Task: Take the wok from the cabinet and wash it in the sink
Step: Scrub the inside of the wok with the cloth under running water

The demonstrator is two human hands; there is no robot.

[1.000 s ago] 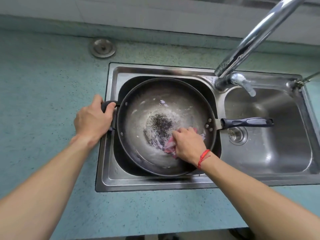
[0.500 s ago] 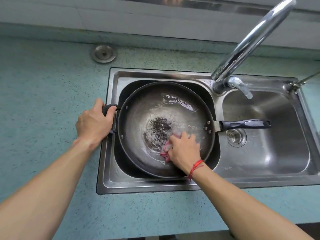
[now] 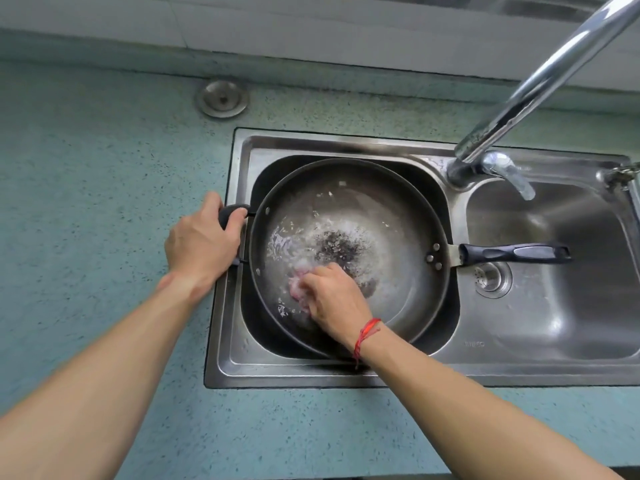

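Head view: the dark round metal wok (image 3: 398,237) sits in the left basin of the stainless steel double sink (image 3: 311,143), nearly filling it. Its long black straight handle (image 3: 516,253) reaches out over the right basin. Wet film and suds streak the inside, and a dark, burnt-looking patch marks the centre. It looks like a stiff, fairly heavy pan, and with soapy water on it the metal is probably slippery. The two black handles, one at each side, seem the sure places to take hold, rather than the slick rim.

The left hand (image 3: 201,244) comes in across the teal speckled countertop (image 3: 104,202) with the forearm stretched forward. Its fingers are wrapped round the small black side handle (image 3: 230,213), apparently steadying the pan. The right hand (image 3: 332,299), with a red string bracelet (image 3: 367,332) at the wrist, reaches down into the bowl knuckles up. Its fingers are curled over a crumpled pink cloth (image 3: 296,285), pressing it against the near-left inner wall. The cloth looks soft and is blurred. The curved chrome tap (image 3: 540,84) arcs overhead; I cannot tell whether water is running from it.
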